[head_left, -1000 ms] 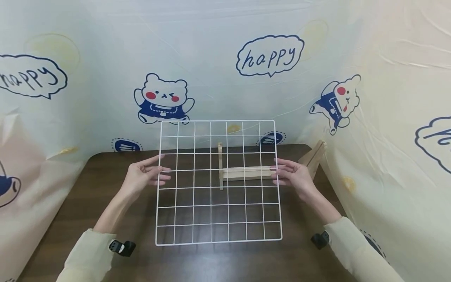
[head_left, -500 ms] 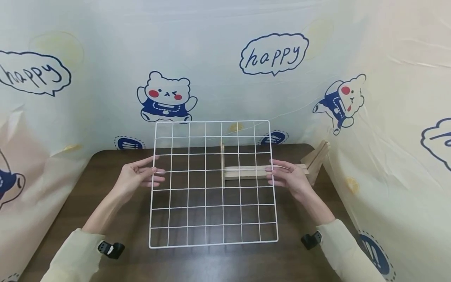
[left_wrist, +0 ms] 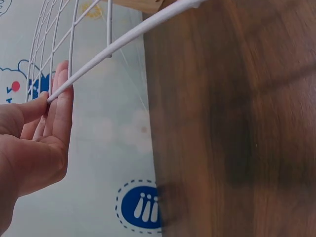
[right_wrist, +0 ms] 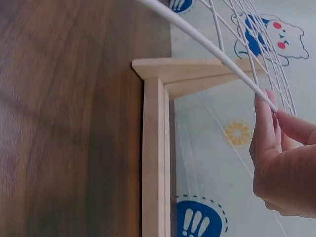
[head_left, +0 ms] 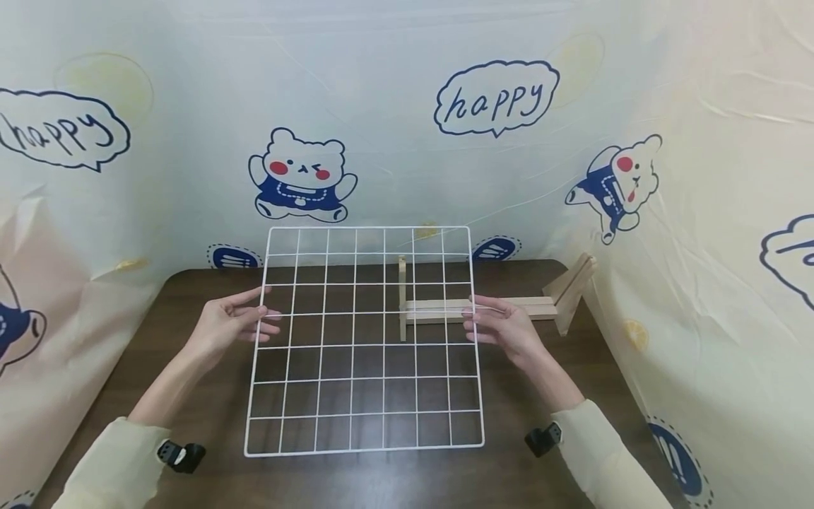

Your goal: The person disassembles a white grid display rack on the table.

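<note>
Pinching the grid (head_left: pixel 365 339) at mid-frame by its side wires, your left hand (head_left: pixel 230 324) and right hand (head_left: pixel 502 326) carry it level and clear of the table (head_left: pixel 191 311), in front of the wooden stand (head_left: pixel 483 308).

- The wire grid (head_left: pixel 365 339) stands mid-surface (head_left: pixel 191 304), its lower edge near the front edge.
- The left hand (head_left: pixel 230 323) is at its left side, the right hand (head_left: pixel 502 326) at its right.
- A wooden stand (head_left: pixel 483 307) lies behind it, reaching the back right corner.
</note>
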`<state>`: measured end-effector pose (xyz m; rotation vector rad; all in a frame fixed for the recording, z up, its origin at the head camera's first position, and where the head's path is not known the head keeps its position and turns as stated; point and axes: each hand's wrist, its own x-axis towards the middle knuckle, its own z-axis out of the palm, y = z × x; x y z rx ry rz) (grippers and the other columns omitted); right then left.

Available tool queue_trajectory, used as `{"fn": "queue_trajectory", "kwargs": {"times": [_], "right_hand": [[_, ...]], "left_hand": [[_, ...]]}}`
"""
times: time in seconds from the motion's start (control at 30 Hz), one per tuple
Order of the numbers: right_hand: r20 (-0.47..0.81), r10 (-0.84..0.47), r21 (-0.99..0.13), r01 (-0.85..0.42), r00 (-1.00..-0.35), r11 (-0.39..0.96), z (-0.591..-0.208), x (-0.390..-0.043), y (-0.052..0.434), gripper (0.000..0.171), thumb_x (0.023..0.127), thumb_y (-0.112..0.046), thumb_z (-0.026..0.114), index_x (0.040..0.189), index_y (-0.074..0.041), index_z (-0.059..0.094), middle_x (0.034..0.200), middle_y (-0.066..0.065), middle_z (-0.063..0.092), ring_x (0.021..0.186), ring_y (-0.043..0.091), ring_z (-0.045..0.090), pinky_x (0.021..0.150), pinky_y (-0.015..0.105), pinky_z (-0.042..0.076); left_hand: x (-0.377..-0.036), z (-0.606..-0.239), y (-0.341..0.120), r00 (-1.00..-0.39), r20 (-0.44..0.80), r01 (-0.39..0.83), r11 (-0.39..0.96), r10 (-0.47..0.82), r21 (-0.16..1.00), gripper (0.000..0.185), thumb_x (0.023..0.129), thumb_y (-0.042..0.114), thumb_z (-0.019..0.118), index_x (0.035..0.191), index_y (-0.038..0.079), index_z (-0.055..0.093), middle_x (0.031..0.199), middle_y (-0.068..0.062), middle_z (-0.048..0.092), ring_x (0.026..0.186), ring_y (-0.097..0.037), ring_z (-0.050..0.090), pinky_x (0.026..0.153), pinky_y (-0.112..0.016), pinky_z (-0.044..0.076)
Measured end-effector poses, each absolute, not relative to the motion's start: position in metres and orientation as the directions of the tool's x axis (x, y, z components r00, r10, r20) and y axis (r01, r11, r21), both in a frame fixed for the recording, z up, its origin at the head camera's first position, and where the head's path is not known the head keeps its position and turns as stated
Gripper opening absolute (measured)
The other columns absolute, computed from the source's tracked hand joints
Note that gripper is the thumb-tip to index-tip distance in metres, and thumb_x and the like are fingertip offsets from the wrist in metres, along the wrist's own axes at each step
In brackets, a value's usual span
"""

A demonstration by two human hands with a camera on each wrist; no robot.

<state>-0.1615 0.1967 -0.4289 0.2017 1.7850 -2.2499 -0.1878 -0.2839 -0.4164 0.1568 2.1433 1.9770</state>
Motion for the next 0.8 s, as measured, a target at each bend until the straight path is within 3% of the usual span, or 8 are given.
{"fn": "queue_trajectory", "kwargs": {"times": [0.27, 0.5, 0.8], "right_hand": [[-0.273, -0.126, -0.93, 0.295, -0.954, -0.22, -0.429, -0.162, 0.179, 0.049, 0.093, 0.005, 0.059, 0.139, 0.006, 0.045, 0.108, 0.014, 0.071, 0.087, 0.022, 0.072, 0.08, 0.039, 0.058], [-0.274, -0.156, -0.932, 0.302, -0.949, -0.201, -0.425, -0.162, 0.165, 0.046, 0.092, 0.004, 0.06, 0.137, 0.002, 0.049, 0.124, 0.027, 0.061, 0.089, 0.023, 0.072, 0.082, 0.039, 0.057], [-0.252, -0.177, -0.932, 0.288, -0.951, -0.219, -0.421, -0.166, 0.143, 0.043, 0.092, 0.006, 0.06, 0.133, 0.002, 0.052, 0.115, 0.022, 0.067, 0.087, 0.024, 0.072, 0.08, 0.04, 0.057]], "left_hand": [[-0.181, -0.415, -0.306, -0.973, -0.076, -0.056, 0.096, 0.219, 0.994, 0.059, 0.096, 0.011, 0.061, 0.147, -0.002, 0.036, 0.096, -0.009, 0.074, 0.078, -0.024, 0.073, 0.068, -0.037, 0.058], [-0.177, -0.413, -0.32, -0.974, -0.052, -0.024, 0.128, 0.222, 0.991, 0.059, 0.096, 0.009, 0.06, 0.146, -0.007, 0.033, 0.095, -0.01, 0.075, 0.077, -0.026, 0.073, 0.067, -0.04, 0.057], [-0.173, -0.413, -0.336, -0.981, -0.01, 0.025, 0.18, 0.192, 0.983, 0.06, 0.097, 0.008, 0.058, 0.144, -0.014, 0.028, 0.092, -0.01, 0.075, 0.073, -0.026, 0.073, 0.064, -0.04, 0.058]]}}
